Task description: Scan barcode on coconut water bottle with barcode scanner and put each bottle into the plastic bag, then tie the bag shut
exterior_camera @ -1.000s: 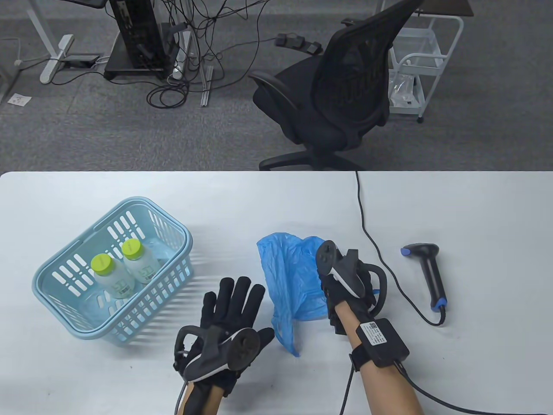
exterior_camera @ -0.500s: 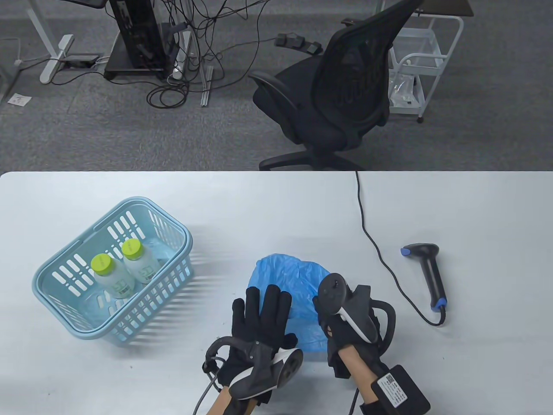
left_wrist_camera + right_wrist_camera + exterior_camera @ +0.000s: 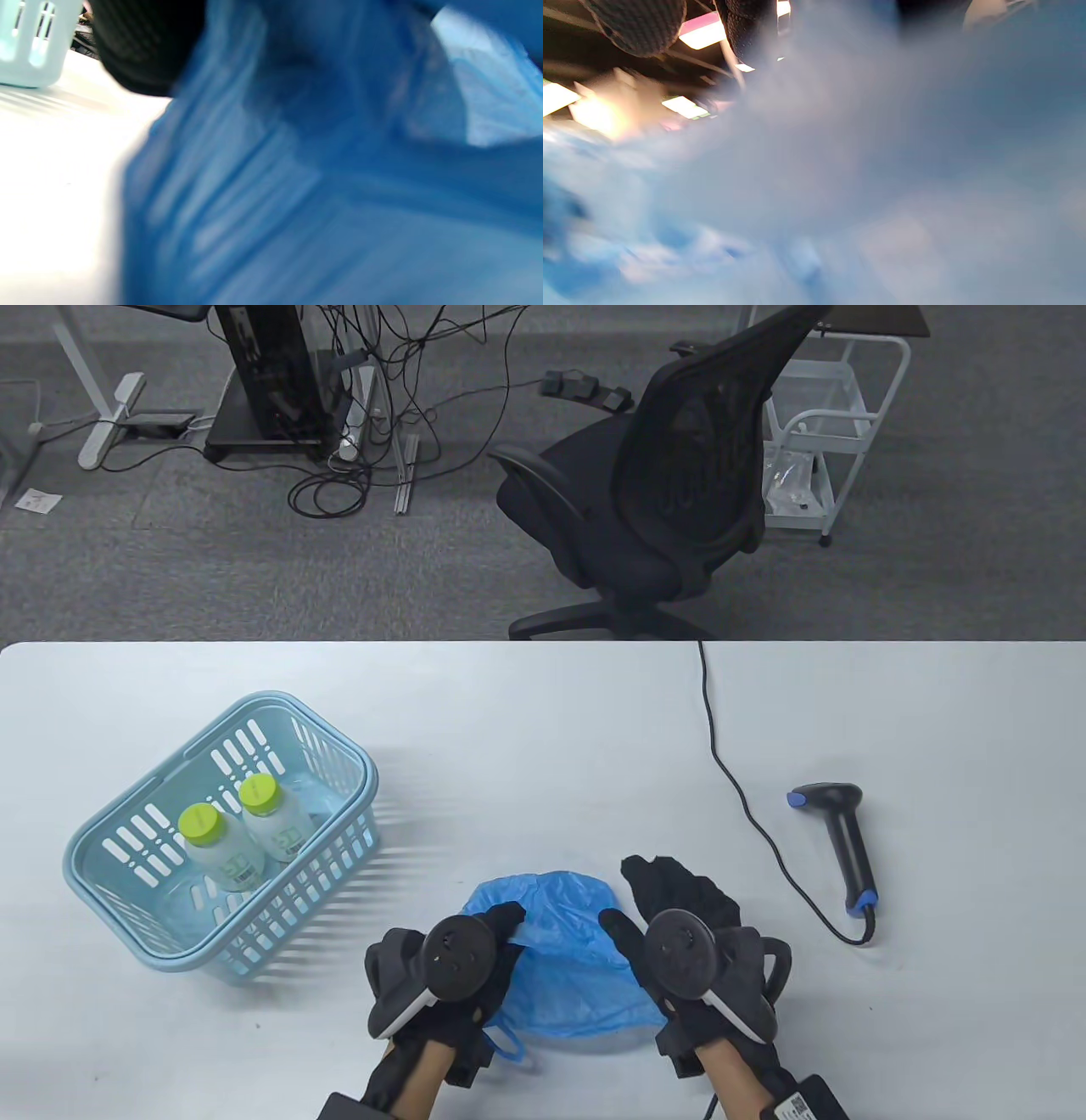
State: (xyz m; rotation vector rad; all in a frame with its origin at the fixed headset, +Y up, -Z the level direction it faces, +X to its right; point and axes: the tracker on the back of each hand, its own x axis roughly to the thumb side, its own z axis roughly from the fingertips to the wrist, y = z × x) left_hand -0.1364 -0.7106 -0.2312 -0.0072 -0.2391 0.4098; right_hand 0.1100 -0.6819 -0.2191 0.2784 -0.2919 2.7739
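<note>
While both hands, left hand [image 3: 441,963] and right hand [image 3: 683,933], grip the blue plastic bag [image 3: 564,954] right of the basket [image 3: 110,891], its mouth needs opening before either bottle [image 3: 222,848] there gets scanned.

bright, even overhead light in the table view, sharp all over; the basket [image 3: 221,840] throws striped shadows rightward on the table [image 3: 543,712]. both wrist views are badly blurred, filled with out-of-focus blue plastic bag [image 3: 297,190]; ceiling lights [image 3: 702,36] glare in the right one.
</note>
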